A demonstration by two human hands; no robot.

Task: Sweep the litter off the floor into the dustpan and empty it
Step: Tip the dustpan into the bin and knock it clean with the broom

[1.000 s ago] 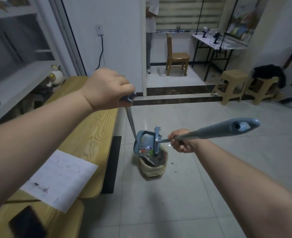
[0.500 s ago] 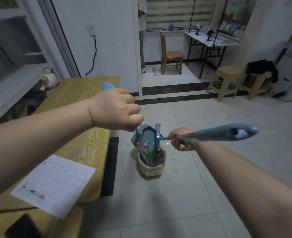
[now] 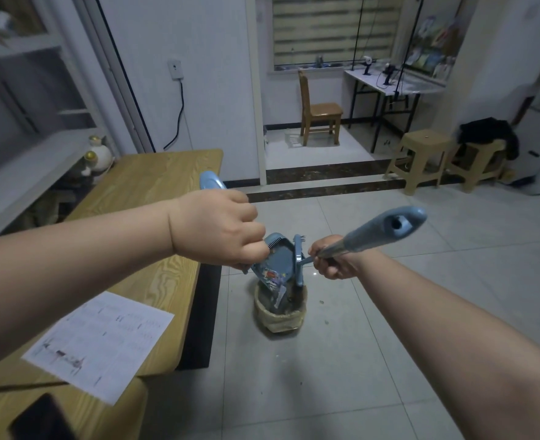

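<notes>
Emptying is under way: left hand (image 3: pixel 216 228) grips the tilted dustpan (image 3: pixel 276 263) over the bin (image 3: pixel 280 317), right hand (image 3: pixel 332 258) holds the broom (image 3: pixel 373 233), litter (image 3: pixel 273 277) sliding out; a few specks remain on the floor (image 3: pixel 326 376).

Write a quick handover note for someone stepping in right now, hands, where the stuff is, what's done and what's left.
Left hand: fisted on the blue long-handled dustpan, tilted over the small tan-lined waste bin.
Right hand: gripping the blue broom handle, broom head against the pan.
Done: litter is in the pan, some sliding towards the bin.
Left: push out the colourful wrappers clinging to the pan; a few specks lie on the tiled floor beside the bin.
</notes>
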